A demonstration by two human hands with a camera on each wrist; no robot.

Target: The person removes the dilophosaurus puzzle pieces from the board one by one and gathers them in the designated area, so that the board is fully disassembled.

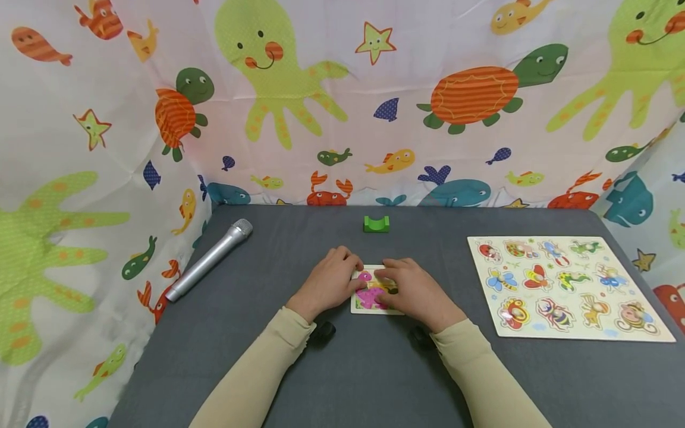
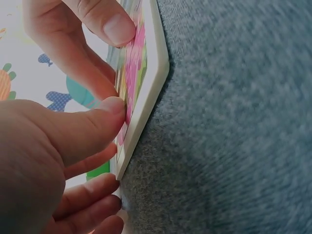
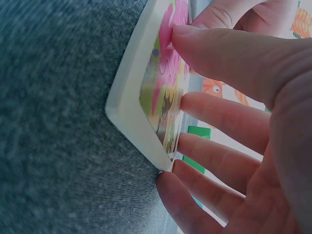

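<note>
A small jigsaw puzzle (image 1: 369, 297) in a pale frame, with a pink animal picture, lies flat on the grey table between the two hands. From its left side, the left hand (image 1: 333, 278) touches the picture with the thumb (image 2: 113, 106); its other fingers reach the frame's far left edge. On the right, the right hand (image 1: 414, 291) rests its thumb (image 3: 187, 36) on the pink part. Its remaining fingers (image 3: 214, 148) spread along the far and right side, tips at the puzzle's edge. The hands cover parts of the picture.
A green curved block (image 1: 376, 224) stands behind the puzzle. To the left lies a silver microphone (image 1: 211, 259). A large insect-and-animal puzzle board (image 1: 567, 288) lies at the right. A sea-animal curtain (image 1: 369, 137) rises along the table's back and sides.
</note>
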